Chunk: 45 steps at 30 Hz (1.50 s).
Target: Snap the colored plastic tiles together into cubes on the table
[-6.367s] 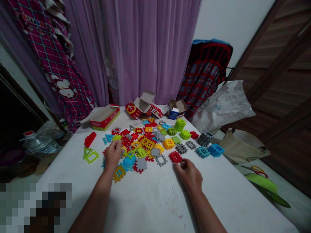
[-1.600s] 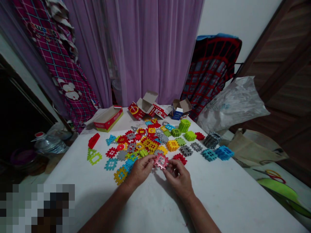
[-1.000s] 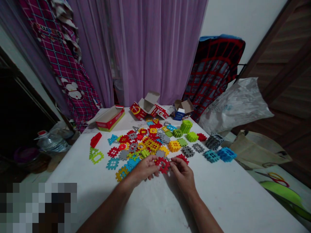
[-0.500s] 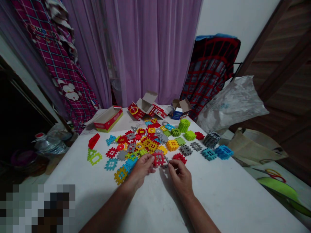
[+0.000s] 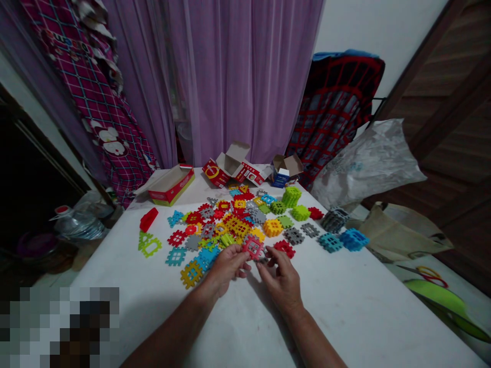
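Note:
My left hand (image 5: 230, 266) pinches a red interlocking plastic tile (image 5: 253, 247) with a window-like grid, held tilted above the table. Close by on the right, the curled fingers of my right hand (image 5: 282, 276) are at a grey interlocking tile (image 5: 264, 254), seen nearly edge-on against the red one's right side. Fingers hide much of the grey tile, so I cannot tell whether the two are joined. Just beyond both hands spreads a pile of loose tiles in several colours, with a yellow tile (image 5: 237, 227) near its middle. Another red tile (image 5: 284, 249) lies beyond my right hand.
Assembled blocks stand to the right, among them a blue block (image 5: 353, 239), a dark grey block (image 5: 334, 221) and a green stack (image 5: 291, 197). Opened boxes line the back, including a red box (image 5: 172, 186). Scissors (image 5: 431, 276) lie beyond the table's right edge.
The red tile has tilted and shifted slightly right. My right hand's fingers have turned and curled in closer around the grey tile. The view has moved a little.

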Each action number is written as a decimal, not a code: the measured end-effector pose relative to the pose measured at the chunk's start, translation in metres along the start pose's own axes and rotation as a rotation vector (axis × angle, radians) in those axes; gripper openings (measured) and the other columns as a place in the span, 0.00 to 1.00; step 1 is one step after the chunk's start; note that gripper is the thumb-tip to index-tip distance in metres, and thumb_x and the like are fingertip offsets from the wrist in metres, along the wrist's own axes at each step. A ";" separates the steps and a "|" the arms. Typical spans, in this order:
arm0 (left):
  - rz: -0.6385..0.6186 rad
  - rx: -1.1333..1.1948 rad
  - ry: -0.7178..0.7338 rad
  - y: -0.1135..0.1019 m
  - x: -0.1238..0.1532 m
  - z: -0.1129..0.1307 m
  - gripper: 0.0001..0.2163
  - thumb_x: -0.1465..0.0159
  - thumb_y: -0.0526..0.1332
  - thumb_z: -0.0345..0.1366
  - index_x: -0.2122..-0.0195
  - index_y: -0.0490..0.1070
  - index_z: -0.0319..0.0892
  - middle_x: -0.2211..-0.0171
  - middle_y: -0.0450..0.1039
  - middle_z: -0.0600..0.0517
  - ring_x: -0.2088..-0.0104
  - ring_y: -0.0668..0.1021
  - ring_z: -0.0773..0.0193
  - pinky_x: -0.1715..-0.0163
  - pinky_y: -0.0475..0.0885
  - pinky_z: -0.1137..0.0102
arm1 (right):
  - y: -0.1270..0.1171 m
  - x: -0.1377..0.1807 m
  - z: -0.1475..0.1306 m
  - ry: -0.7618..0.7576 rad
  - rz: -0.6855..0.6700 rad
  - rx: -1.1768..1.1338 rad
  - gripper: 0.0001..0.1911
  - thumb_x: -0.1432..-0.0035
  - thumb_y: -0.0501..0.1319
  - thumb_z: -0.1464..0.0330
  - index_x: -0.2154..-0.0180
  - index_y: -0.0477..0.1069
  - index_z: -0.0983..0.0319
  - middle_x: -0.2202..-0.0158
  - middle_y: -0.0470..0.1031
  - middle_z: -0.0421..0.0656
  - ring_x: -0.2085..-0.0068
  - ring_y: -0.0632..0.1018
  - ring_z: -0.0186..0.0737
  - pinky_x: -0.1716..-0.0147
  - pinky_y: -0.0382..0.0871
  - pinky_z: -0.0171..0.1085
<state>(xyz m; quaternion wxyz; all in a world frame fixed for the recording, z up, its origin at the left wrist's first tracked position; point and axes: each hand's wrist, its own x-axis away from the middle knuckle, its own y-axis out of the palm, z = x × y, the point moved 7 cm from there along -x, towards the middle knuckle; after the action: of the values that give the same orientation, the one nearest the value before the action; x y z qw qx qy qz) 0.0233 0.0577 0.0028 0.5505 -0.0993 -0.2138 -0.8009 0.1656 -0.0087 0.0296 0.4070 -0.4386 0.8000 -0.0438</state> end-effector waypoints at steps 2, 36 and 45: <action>-0.014 -0.009 0.007 0.001 0.001 0.000 0.21 0.56 0.70 0.48 0.66 0.69 0.41 0.71 0.74 0.55 0.77 0.72 0.73 0.81 0.61 0.78 | 0.000 0.000 -0.002 -0.032 0.004 0.013 0.18 0.43 0.63 0.63 0.52 0.71 0.61 0.64 0.76 0.44 0.70 0.75 0.35 0.71 0.72 0.34; 0.213 -0.114 0.336 -0.041 -0.007 0.026 0.22 0.49 0.64 0.56 0.66 0.68 0.42 0.74 0.70 0.56 0.78 0.74 0.70 0.88 0.63 0.80 | -0.050 0.004 0.088 0.618 0.016 0.348 0.26 0.54 0.60 0.47 0.62 0.76 0.60 0.68 0.78 0.43 0.68 0.76 0.41 0.70 0.66 0.37; 0.224 -0.093 0.317 -0.043 -0.005 0.026 0.23 0.50 0.64 0.56 0.66 0.68 0.41 0.73 0.71 0.55 0.78 0.73 0.71 0.87 0.64 0.80 | -0.047 0.005 0.083 0.613 -0.065 0.450 0.24 0.52 0.60 0.50 0.60 0.76 0.59 0.67 0.77 0.41 0.67 0.76 0.40 0.69 0.65 0.36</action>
<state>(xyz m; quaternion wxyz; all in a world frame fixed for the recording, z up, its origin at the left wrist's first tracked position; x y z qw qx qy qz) -0.0166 0.0871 0.0139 0.6578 -0.0204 -0.0750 -0.7492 0.2528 -0.0171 -0.0082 0.2335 -0.3299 0.8407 -0.3604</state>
